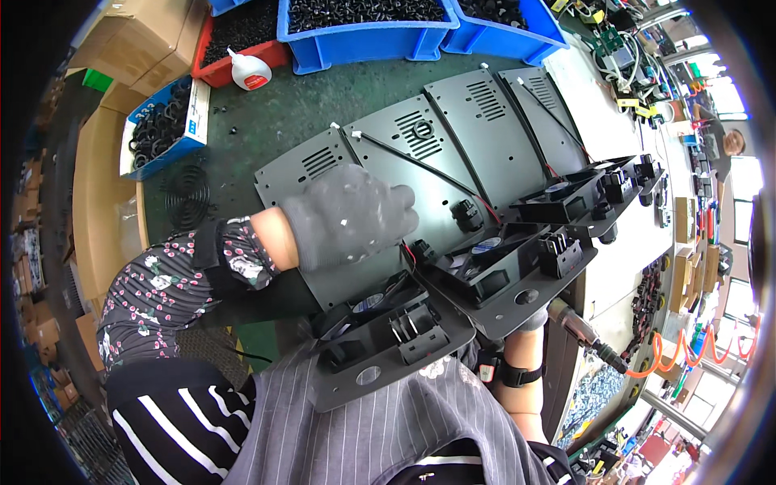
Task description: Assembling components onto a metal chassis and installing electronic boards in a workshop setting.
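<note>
Four dark grey panels (404, 171) lie side by side across the middle of my view, fanning from its centre toward 1 o'clock, slotted ends farthest from me. Black fan housings (491, 264) stand at their near ends, and the leftmost panel's near end reaches over my striped apron (323, 436). My left hand (356, 214), gloved in grey, lies over the two leftmost panels, fingers bunched and turned from view; I cannot tell whether they pinch anything. At 4 o'clock, my right hand (533, 320) is mostly hidden beneath a panel's near end, its grip impossible to tell, with a power driver (584, 331) just beside it. An orange coiled hose (697, 349) stretches beyond. A round black grille (187, 196) lies at 9 o'clock, a blue-and-white box (196, 125) of black parts at 10, a white bottle (250, 71) at 11, and a large blue bin (368, 50) of small black pieces at 12.
</note>
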